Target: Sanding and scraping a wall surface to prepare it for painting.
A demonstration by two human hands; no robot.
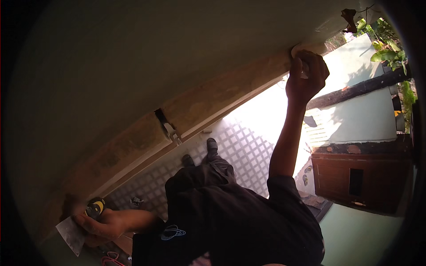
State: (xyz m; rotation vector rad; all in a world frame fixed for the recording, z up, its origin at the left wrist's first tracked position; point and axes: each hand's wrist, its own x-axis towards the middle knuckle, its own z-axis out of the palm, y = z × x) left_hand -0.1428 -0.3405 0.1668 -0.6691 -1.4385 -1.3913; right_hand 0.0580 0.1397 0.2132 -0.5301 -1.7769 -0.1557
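Note:
At the lower left my left hand (103,226) is closed around a putty knife (71,234) with a broad metal blade and what looks like a black and yellow handle. My right hand (308,74) is raised at the upper right, its fingers bent around a thin pale piece (295,50) with a curved edge, whose kind I cannot tell. This piece touches or nearly touches the brownish band (229,83) along the plastered wall (133,60). A metal fitting (170,131) sits in a dark slot across the band.
Below me are a lattice-patterned tiled floor (239,139) and my feet. A brown wooden door (336,179) with a handle stands at the right, with sandals (306,179) near it. Red cord (112,258) lies at the lower left. Dark wires and a brown scrap (348,20) hang at the upper right.

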